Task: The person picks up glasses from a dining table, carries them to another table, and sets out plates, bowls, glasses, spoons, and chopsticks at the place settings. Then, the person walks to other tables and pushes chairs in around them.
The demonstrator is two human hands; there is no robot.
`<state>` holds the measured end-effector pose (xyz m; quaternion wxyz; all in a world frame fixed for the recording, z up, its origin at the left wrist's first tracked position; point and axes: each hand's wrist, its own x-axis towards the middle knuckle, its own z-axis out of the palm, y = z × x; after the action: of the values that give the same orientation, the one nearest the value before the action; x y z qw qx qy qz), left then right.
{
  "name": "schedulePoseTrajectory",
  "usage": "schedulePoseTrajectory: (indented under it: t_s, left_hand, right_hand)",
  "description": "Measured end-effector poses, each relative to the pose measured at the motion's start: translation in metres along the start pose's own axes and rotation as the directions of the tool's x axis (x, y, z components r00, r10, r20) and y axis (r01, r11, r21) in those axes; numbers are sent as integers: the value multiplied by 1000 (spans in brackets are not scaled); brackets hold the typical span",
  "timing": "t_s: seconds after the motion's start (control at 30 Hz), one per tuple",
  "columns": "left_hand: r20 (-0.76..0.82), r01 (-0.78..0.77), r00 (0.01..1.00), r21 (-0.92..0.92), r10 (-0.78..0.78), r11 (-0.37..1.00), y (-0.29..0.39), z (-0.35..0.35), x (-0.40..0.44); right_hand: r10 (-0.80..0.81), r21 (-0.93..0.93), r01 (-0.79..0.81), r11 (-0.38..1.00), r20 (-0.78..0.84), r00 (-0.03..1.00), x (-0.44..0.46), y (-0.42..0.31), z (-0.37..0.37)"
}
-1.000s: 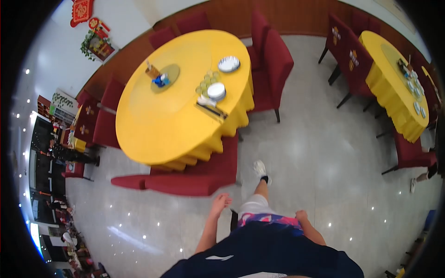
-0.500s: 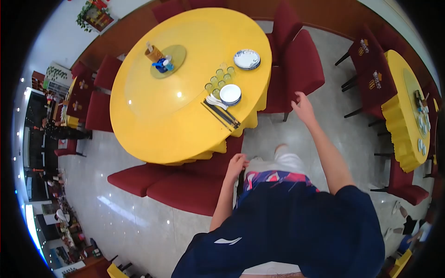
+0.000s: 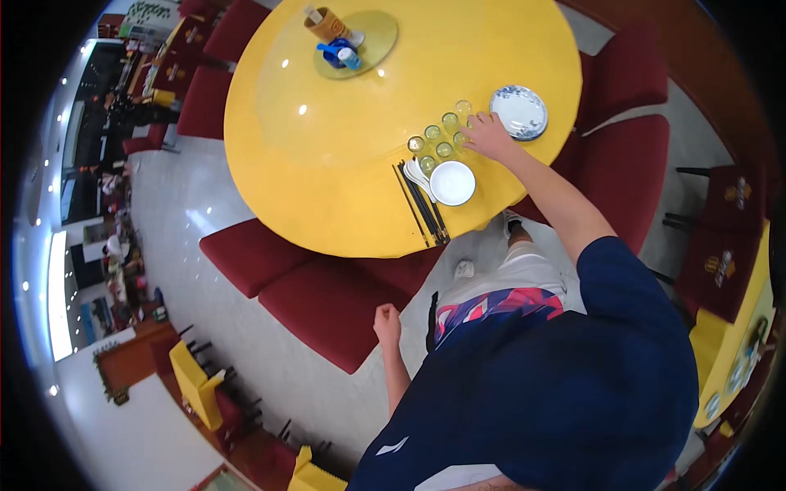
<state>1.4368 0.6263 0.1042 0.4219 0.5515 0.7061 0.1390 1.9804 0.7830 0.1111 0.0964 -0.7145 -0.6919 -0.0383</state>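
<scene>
My right hand reaches over the yellow table, fingers stretched out at the right side of a cluster of small greenish glasses. Whether a fingertip touches a glass I cannot tell; part of the cluster is hidden behind the hand. Just beyond it is a stack of blue-patterned white plates. On the near side stand white bowls, with white spoons and black chopsticks to their left. Hanging low beside a red chair, my left hand has its fingers curled, with nothing visible in them.
The round table carries a glass turntable with a brown holder and a blue container. Red chairs stand at its near left edge, others on the right. Another yellow-covered table is at far right.
I have come closer to the table and the view has turned. My right hand has moved from beside the chair to the glasses. My left hand now hangs farther from the table.
</scene>
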Motion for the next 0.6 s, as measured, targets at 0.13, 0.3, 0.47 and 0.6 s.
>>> schedulePoseTrajectory:
  t_s: [0.13, 0.3, 0.47, 0.6]
  left_hand:
    - [11, 323, 935, 386, -355, 864, 12, 28, -63]
    - [-76, 563, 799, 443, -596, 698, 31, 68, -142]
    - [-174, 719, 678, 360, -714, 594, 113, 104, -169]
    - [-166, 690, 721, 269, -673, 672, 31, 127, -180]
  right_hand:
    - [-169, 105, 166, 981, 26, 985, 12, 28, 26]
    - [-178, 267, 147, 953, 98, 979, 8, 35, 40]
    - [-269, 299, 259, 918, -7, 963, 7, 37, 47]
    - [-325, 360, 306, 881, -8, 946, 17, 46, 48]
